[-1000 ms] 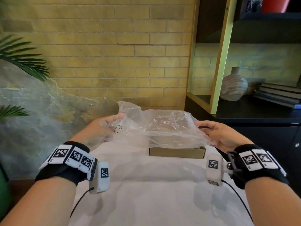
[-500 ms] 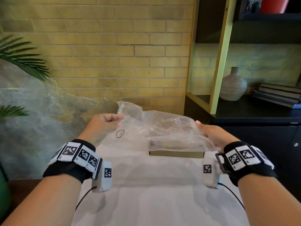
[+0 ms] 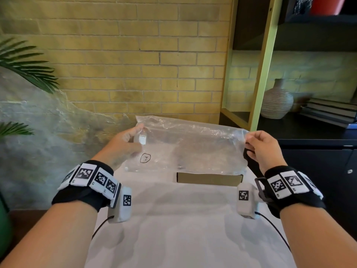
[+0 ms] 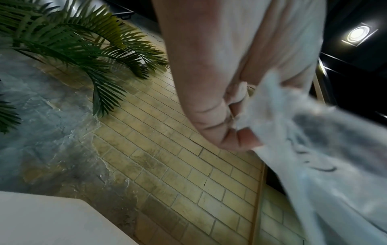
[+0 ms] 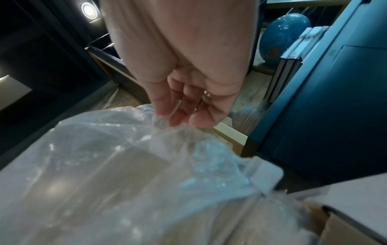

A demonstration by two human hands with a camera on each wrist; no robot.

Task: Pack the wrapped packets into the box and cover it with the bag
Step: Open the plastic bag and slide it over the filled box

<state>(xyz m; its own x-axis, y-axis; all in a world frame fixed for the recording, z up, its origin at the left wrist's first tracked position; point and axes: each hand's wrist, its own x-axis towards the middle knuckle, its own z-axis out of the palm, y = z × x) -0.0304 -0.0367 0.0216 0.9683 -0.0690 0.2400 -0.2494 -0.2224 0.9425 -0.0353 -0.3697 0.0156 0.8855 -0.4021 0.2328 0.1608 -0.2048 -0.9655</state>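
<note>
I see a yellow brick wall behind the white table, palm fronds left, and a dark shelf unit right with ribbed vase, stacked books; recessed ceiling light on.

The open brown cardboard box sits on the white table, towards its far edge. The clear crinkled plastic bag hangs over the box, stretched between the left hand and right hand. Far right, a ribbed round vase stands left of stacked books.

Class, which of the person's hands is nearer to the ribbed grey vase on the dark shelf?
Right. The right hand pinches the clear plastic bag's corner beside the shelf holding the ribbed grey vase; the left hand grips the bag's far side.
</note>
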